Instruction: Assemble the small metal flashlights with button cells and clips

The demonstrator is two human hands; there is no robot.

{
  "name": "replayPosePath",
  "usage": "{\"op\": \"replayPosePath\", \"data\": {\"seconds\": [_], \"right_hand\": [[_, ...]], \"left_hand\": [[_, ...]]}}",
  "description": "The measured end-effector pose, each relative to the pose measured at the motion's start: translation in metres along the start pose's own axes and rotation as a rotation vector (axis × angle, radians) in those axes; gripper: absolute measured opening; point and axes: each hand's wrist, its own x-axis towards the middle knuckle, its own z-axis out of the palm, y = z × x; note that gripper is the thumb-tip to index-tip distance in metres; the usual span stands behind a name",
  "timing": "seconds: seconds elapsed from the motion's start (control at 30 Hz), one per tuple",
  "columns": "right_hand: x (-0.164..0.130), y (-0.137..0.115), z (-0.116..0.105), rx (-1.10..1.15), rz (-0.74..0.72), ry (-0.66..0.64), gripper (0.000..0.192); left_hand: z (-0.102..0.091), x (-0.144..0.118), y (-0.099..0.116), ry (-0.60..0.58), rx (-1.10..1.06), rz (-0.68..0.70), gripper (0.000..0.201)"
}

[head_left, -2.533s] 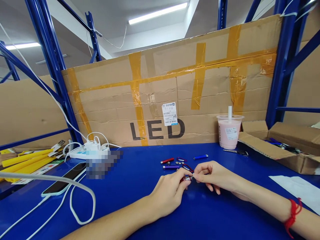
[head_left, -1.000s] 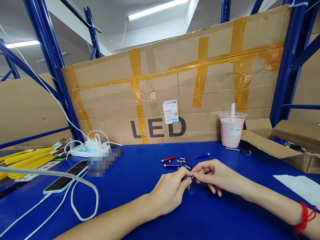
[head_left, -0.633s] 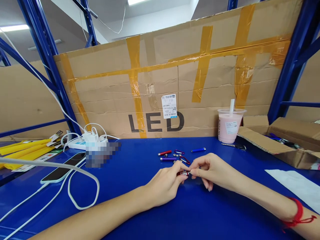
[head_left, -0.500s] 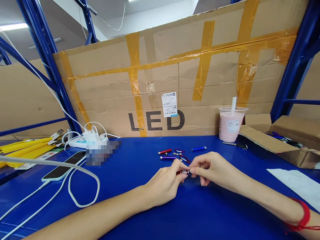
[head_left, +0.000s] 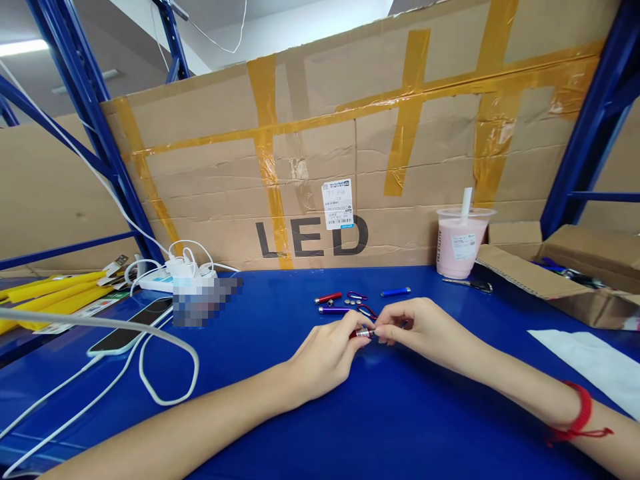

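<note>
Near the middle of the blue bench (head_left: 280,400), a little toward its back edge, the fingertips of both hands meet on a small red torch (head_left: 361,333) held just above the surface. The left hand (head_left: 325,353) pinches its body between thumb and forefinger; the right hand (head_left: 417,327) is closed on the silvery end, its other fingers curled under. What the right fingers do to that end is too small to make out, but it looks like fitting or twisting a cap, and to my eye that goes best with the left hand holding the body steady, the two parts kept in line, and the work kept low over the bench so a loose piece cannot roll far. Just behind the fingers lie a purple torch (head_left: 334,310), a second red torch (head_left: 327,298), a blue torch (head_left: 395,292), a clip (head_left: 357,295) and a few button cells (head_left: 353,302), close enough for a knuckle to scatter them. Toward the back right corner stand a pink drink (head_left: 459,245), with scissors (head_left: 470,285) flat beside it and an open carton (head_left: 565,283) further right; a white sheet (head_left: 595,367) lies at the right edge. Along the left side sit a phone (head_left: 131,327), its white cable (head_left: 165,373) looped across the bench, and a power strip (head_left: 173,280), all well apart from the hands. A taped cardboard wall (head_left: 350,153) marked LED closes off the back edge.
</note>
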Motion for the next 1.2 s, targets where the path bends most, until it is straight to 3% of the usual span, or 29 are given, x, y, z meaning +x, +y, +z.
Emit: {"op": "replayPosePath", "data": {"seconds": [0.4, 1.2], "right_hand": [[0.0010, -0.0021, 0.0023, 0.071, -0.070, 0.151, 0.024], [0.0008, -0.0006, -0.0002, 0.126, -0.013, 0.165, 0.025]], "left_hand": [[-0.0007, 0.0014, 0.0006, 0.098, 0.023, 0.030, 0.027], [-0.0010, 0.0055, -0.0006, 0.076, 0.042, 0.026, 0.022]]}}
